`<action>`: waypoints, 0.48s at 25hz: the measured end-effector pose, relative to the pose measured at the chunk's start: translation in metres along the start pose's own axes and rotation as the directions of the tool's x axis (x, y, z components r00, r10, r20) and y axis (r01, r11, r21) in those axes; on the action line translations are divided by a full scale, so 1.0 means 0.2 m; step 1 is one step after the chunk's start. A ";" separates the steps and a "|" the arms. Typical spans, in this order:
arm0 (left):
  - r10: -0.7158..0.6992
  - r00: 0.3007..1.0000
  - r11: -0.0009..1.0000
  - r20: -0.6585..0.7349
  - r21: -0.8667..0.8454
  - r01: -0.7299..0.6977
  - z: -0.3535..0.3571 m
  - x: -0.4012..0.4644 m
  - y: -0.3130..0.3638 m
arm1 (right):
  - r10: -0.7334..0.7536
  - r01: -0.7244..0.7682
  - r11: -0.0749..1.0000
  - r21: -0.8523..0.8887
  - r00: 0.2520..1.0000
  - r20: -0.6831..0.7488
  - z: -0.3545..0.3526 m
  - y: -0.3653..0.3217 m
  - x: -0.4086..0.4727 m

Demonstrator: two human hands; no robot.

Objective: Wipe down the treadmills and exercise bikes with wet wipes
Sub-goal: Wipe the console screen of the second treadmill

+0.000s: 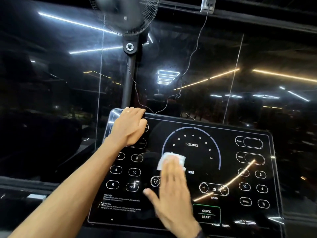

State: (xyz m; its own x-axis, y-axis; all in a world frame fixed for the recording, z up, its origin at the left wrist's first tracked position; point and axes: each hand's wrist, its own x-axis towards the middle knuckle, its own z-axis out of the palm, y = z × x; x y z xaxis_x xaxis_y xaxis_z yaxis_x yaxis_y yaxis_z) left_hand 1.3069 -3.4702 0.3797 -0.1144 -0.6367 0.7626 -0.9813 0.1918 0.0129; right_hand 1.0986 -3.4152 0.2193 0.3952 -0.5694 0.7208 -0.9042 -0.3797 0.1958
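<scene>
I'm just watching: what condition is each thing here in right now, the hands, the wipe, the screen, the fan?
Left hand: fingers curled over the console's top left edge, gripping it.
Right hand: flat, fingers straight, pressing the wipe; motion-blurred.
White crumpled wet wipe: pinned against the console under the fingertips.
Glossy black treadmill console panel: numeric readouts dark, printed labels visible.
Black wire-caged fan: blades blurred, whether it is running is unclear.

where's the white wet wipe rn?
Head view: the white wet wipe lies flat under the right hand's fingers at the centre of the glossy black treadmill console, inside the DISTANCE dial arc, just above the TIME label.
</scene>
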 end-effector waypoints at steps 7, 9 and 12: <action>-0.074 0.997 0.997 -0.036 -0.037 0.073 -0.04 -0.04 -0.13 | 0.184 -0.184 0.983 -0.001 0.982 0.036 -0.14 -0.04 0.61; -0.126 0.991 0.990 -0.052 -0.068 0.122 -0.02 -0.08 -0.10 | -0.006 0.005 0.999 0.039 0.999 0.038 -0.11 -0.16 0.48; -0.224 0.974 0.952 -0.043 -0.225 0.209 -0.02 -0.21 -0.12 | -0.019 0.019 0.996 0.083 1.000 0.008 -0.05 -0.19 0.09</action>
State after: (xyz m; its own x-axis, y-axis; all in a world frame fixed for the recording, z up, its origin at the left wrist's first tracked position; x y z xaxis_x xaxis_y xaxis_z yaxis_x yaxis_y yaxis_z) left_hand 1.3368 -3.4443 0.3504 0.1148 -0.6307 0.7674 -0.9229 0.2180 0.3173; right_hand 1.1381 -3.4035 0.2311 0.4139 -0.5676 0.7117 -0.8800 -0.4496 0.1533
